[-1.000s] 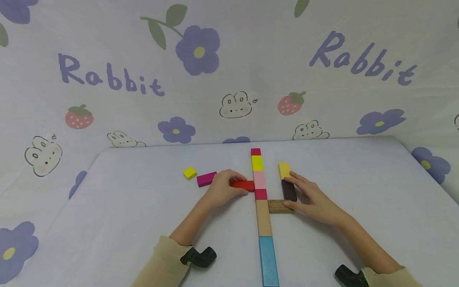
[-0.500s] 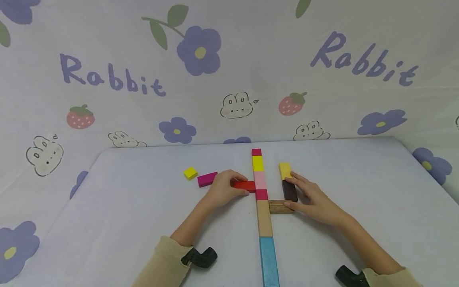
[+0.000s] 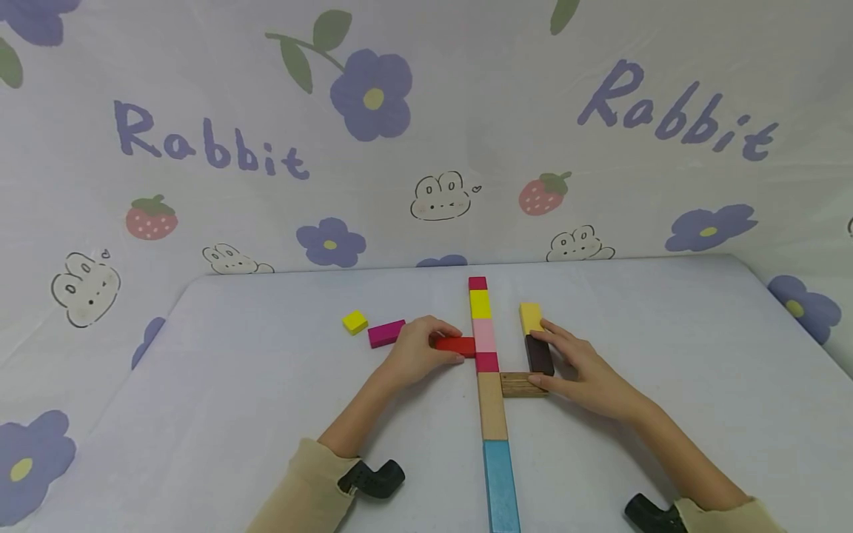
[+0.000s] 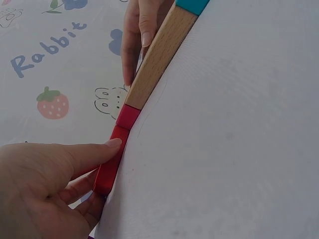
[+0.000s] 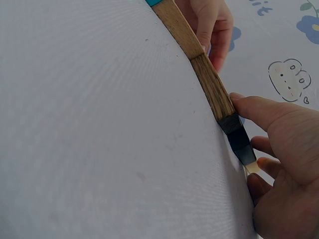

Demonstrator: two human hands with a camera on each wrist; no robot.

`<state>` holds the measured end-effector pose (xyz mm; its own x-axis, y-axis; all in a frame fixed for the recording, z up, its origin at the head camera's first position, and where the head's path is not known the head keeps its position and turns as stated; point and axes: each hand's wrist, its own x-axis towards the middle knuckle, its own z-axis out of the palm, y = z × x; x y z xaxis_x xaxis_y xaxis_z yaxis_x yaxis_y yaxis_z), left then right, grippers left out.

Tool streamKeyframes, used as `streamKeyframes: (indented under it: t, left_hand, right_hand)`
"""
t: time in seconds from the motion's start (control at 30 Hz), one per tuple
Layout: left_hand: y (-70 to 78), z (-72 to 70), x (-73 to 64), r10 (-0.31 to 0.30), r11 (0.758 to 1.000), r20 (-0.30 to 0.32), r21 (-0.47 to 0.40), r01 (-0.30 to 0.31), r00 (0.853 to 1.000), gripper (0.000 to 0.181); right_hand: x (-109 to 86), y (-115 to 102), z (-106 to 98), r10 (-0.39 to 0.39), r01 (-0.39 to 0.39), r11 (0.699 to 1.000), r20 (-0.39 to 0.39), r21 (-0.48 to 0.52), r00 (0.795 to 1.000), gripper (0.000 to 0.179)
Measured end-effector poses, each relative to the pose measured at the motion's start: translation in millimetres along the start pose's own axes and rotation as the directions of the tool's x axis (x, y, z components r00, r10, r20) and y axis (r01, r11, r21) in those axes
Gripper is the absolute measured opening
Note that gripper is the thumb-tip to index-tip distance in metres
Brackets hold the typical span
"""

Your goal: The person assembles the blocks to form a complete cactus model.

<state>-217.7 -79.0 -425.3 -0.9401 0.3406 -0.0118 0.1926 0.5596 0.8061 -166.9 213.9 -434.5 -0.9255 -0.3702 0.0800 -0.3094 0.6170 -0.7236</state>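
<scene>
In the head view my left hand [image 3: 415,352] pinches a red block [image 3: 456,346] whose right end meets a column of coloured blocks. Thumb and fingers grip that red block [image 4: 109,164] in the left wrist view too. My right hand [image 3: 589,376] has its thumb at a wood-grained brown block [image 3: 514,385] and its index finger at the far end of a black block [image 3: 538,354], spanning it. A light yellow block [image 3: 531,317] lies beyond the black one. The brown block juts right from the column's tan block [image 3: 492,406].
The column runs from a blue block [image 3: 501,485] near the front through pink [image 3: 483,334] and yellow [image 3: 480,304] blocks. A magenta block [image 3: 384,334] and a small yellow block [image 3: 355,322] lie left on the white cloth. Patterned fabric hangs behind.
Both hands and the blocks hold their places. Only the head view has shifted slightly.
</scene>
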Motion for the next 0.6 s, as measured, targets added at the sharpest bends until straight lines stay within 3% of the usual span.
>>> streamKeyframes:
  t: [0.3,0.43,0.6]
  left_hand:
    - [0.4,-5.0,-0.4,-0.037,0.999,-0.007,-0.039,0.037,0.999,0.039]
    - [1.0,-14.3,0.7,-0.042,0.998,-0.026,-0.052,0.04,0.999,0.035]
    - [-2.0,-31.7,1.2,-0.038,0.999,-0.092,-0.02,0.036,0.995,0.036]
  right_hand:
    - [-0.4,-1,-1,-0.015,0.015,1.0,0.004,0.005,1.0,0.07]
    - [-0.3,-1,-1,-0.016,0.016,1.0,0.007,0.005,1.0,0.07]
    - [-0.6,-2,-1,-0.007,0.007,1.0,0.008,0.003,1.0,0.07]
